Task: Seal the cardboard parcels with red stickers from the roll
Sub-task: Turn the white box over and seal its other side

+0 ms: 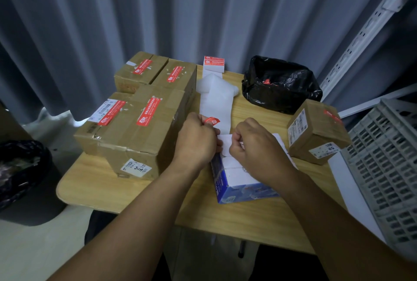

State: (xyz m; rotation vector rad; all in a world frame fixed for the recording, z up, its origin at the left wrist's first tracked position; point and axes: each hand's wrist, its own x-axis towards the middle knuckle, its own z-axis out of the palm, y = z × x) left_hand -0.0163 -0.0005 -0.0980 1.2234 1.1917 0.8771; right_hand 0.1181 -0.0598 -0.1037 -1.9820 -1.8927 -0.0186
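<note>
Centre frame: left hand (pixel 196 138) pinched curled red sticker (pixel 212 121), right hand (pixel 255 145) gripped backing strip (pixel 216 104) just beside it. Blue box (pixel 239 186) lay directly below, nearer the right hand.

left hand (pixel 195 138) curled, right hand (pixel 255 145) curled, close together

A red sticker (pixel 212 121) curls half-peeled off the white strip (pixel 216 104) trailing from the roll (pixel 213 63), between stickered parcels (pixel 144 127).
</note>
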